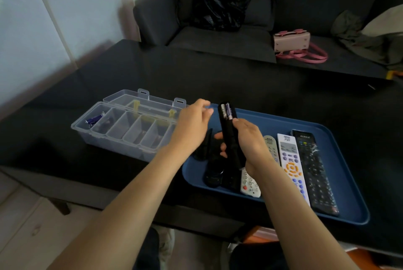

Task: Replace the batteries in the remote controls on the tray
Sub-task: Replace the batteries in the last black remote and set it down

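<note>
Remote controls lie side by side on the blue tray (340, 138): a black one (315, 173), a white one with orange buttons (293, 167) and a grey-white one (250, 184). Above the tray's left part, the right hand (248, 141) grips a black remote (229, 130) upright, its long axis pointing away, with two batteries (226, 111) showing in the open top compartment. Just left of those batteries hovers the left hand (193, 125), fingers loose and holding nothing; it looks the nearer hand to pull them. Further left sits the clear organiser box (122, 136), with batteries in its end compartment (92, 119).
</note>
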